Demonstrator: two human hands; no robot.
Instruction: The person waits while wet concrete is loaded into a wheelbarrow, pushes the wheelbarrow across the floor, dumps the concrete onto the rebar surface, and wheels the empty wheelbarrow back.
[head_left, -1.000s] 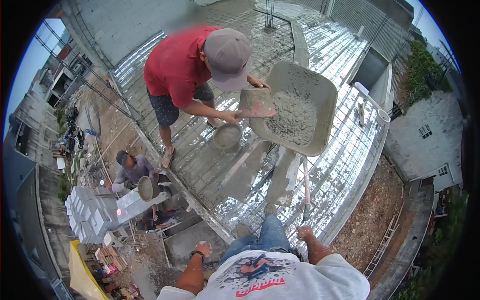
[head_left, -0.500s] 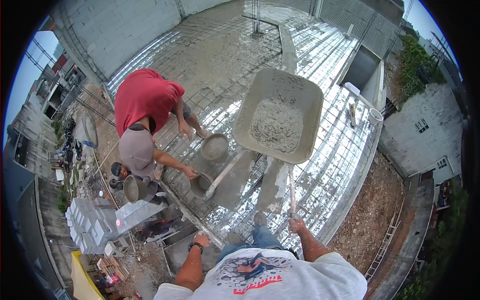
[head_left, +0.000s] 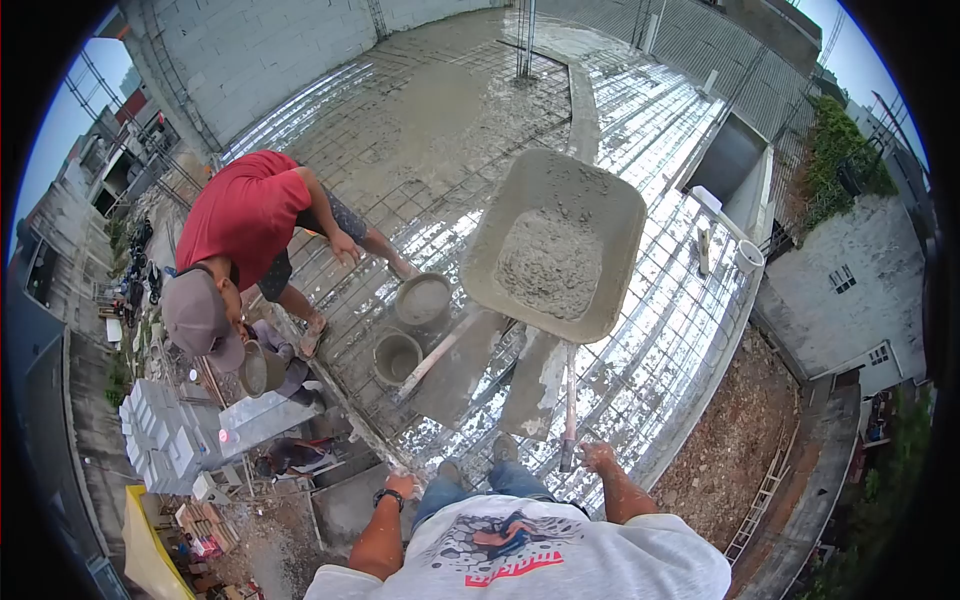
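Note:
A wheelbarrow [head_left: 622, 262] partly filled with wet concrete [head_left: 550, 262] stands ahead of me, its two handles toward me. My right hand [head_left: 601, 459] is just right of the right handle [head_left: 570, 415], apart from it, with fingers loosely spread. My left hand [head_left: 403, 486], with a dark watch on the wrist, hangs low by my left leg. It appears to hold nothing, its fingers loosely apart. The left handle [head_left: 435, 360] lies well beyond it. Beside that handle are a bucket of concrete [head_left: 423, 302] and a bucket with little visible inside [head_left: 397, 357].
A co-worker in a red shirt [head_left: 245, 215] bends over the slab's left edge, near another bucket of concrete [head_left: 262, 369] and a person lower down. Rebar mesh [head_left: 640, 330] covers the deck. Stacked blocks [head_left: 165, 435] stand below. A ladder [head_left: 760, 505] lies right of the slab.
My right hand has come off the wheelbarrow handle. The co-worker has let go of the bucket beside the left handle and leaned left toward the bucket at the edge.

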